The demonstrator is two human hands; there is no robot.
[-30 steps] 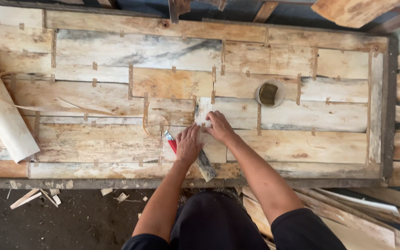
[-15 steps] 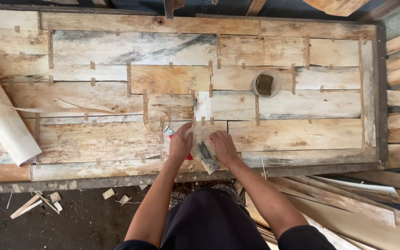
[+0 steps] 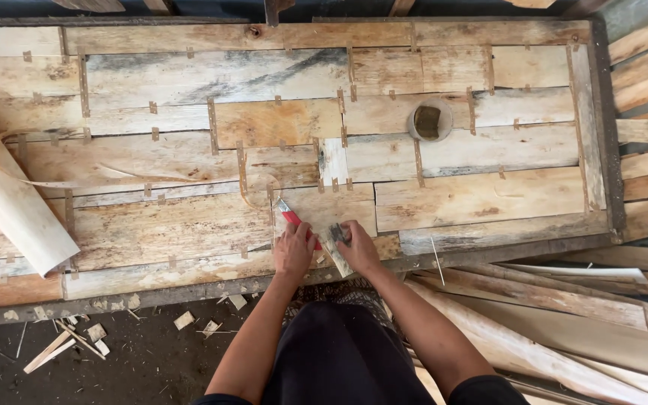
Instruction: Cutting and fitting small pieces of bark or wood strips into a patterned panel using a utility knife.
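Two hands (image 3: 294, 251), one red knife (image 3: 291, 218), one round bowl (image 3: 430, 120).

A small round bowl (image 3: 429, 120) sits on the patchwork veneer, wood scraps (image 3: 61, 341) below.

This was a rough woodworking shop. A big work table (image 3: 489, 202) was covered with thin wood sheets patched together edge to edge with small tape strips (image 3: 211, 124). Loose veneer strips (image 3: 564, 307) lay stacked at the near right, a pale rolled sheet (image 3: 9, 202) leaned at the left, and wood scraps (image 3: 54, 349) littered the dark dirt floor (image 3: 151, 367) nearby.
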